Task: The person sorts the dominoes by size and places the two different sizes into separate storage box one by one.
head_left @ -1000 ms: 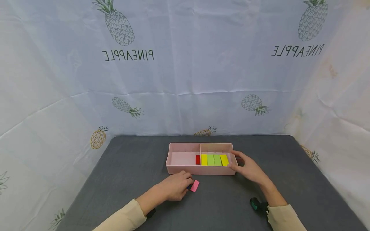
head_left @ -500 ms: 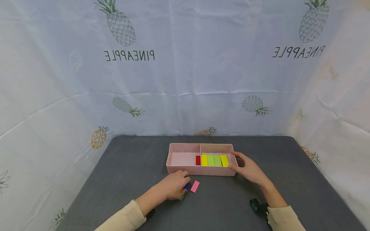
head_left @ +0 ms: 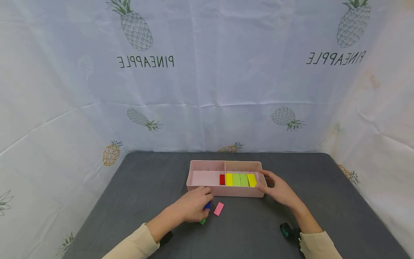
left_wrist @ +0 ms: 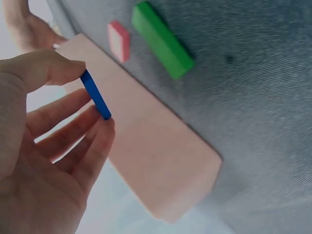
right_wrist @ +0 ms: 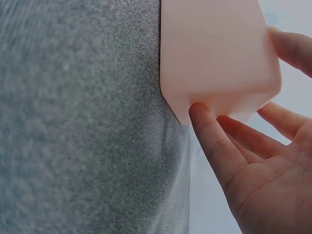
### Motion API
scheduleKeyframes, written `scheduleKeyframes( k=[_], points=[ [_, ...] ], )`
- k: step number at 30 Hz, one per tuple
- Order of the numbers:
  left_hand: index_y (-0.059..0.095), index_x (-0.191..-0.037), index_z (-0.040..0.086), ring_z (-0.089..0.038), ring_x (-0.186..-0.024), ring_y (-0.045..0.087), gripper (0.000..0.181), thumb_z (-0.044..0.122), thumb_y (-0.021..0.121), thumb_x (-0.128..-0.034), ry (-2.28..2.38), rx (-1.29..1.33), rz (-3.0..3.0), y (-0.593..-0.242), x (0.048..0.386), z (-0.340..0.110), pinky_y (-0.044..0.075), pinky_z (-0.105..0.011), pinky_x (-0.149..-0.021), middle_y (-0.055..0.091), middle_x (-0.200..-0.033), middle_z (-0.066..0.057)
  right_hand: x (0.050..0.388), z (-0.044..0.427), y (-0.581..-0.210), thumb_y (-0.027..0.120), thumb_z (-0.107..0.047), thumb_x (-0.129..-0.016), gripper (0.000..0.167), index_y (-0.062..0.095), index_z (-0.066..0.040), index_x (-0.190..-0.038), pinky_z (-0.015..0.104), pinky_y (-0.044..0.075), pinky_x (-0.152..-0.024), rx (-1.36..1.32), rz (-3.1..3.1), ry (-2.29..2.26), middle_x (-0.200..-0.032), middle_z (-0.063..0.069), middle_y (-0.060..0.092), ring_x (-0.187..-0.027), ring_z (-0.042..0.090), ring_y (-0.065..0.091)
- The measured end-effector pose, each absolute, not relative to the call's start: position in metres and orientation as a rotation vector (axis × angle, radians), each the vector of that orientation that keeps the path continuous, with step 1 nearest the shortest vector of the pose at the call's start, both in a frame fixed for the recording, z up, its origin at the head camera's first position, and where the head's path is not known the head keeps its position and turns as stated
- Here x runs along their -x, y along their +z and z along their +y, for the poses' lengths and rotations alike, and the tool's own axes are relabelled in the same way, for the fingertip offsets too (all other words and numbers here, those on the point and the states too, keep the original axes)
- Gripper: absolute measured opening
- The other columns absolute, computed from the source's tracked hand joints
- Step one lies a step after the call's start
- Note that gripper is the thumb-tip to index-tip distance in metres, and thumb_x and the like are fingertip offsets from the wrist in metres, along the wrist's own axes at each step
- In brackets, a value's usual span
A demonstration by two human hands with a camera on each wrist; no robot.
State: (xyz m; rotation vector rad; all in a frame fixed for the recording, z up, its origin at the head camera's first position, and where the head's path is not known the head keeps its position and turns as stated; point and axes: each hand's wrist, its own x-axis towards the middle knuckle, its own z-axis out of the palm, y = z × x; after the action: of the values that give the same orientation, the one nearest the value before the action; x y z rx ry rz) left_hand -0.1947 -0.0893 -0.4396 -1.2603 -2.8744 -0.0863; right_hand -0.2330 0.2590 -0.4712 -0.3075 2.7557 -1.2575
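Observation:
My left hand [head_left: 193,204] pinches a blue block [left_wrist: 95,95] between thumb and fingertips, just in front of a pink two-compartment box [head_left: 233,191]. Under that hand a green block [left_wrist: 161,40] lies on the table, mostly hidden in the head view. To its right lies a small pink block [head_left: 219,208]. My right hand [head_left: 279,189] grips the box's right end, its thumb and fingers spread around the walls. In the left compartment a red block [head_left: 222,179] sits against the divider. Yellow blocks [head_left: 252,180] and light green blocks [head_left: 240,180] stand in a row in the right compartment.
The dark grey table [head_left: 145,180] extends to both sides of the box. Behind it hangs a pale curtain [head_left: 207,79] printed with pineapples. A black wrist strap [head_left: 289,231] shows at the right wrist.
The left hand has drawn the blue block away from beside the pink block and raised it slightly toward the box. The green block has come partly into view. The right hand stays put.

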Motion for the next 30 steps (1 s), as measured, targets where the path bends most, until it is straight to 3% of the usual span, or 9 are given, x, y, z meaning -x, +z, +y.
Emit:
scheduleKeyframes(
  k=[14,30],
  points=[
    [0.07,-0.115,0.01,-0.014,-0.097,0.053,0.031,0.022,0.072,-0.087,-0.16,1.257,-2.795,-0.412,0.197,-0.086,0.05,-0.023,-0.083,0.062,-0.111,0.001,0.233,0.26,-0.472,0.069,-0.041,-0.096,0.077,0.036,-0.005,-0.156,0.063,0.047,-0.096,0.313,2.757,-1.264,-0.155,0.024,0.04,-0.13,0.046,0.049],
    [0.07,-0.117,0.01,-0.02,-0.101,0.056,0.035,0.024,0.075,-0.085,-0.179,1.105,-2.838,-0.396,0.223,-0.078,0.054,-0.033,-0.089,0.064,-0.114,-0.004,0.233,0.26,-0.472,0.069,-0.042,-0.096,0.078,0.036,-0.005,-0.156,0.063,0.047,-0.096,0.306,2.741,-1.273,-0.155,0.024,0.04,-0.13,0.046,0.049]
  ],
)
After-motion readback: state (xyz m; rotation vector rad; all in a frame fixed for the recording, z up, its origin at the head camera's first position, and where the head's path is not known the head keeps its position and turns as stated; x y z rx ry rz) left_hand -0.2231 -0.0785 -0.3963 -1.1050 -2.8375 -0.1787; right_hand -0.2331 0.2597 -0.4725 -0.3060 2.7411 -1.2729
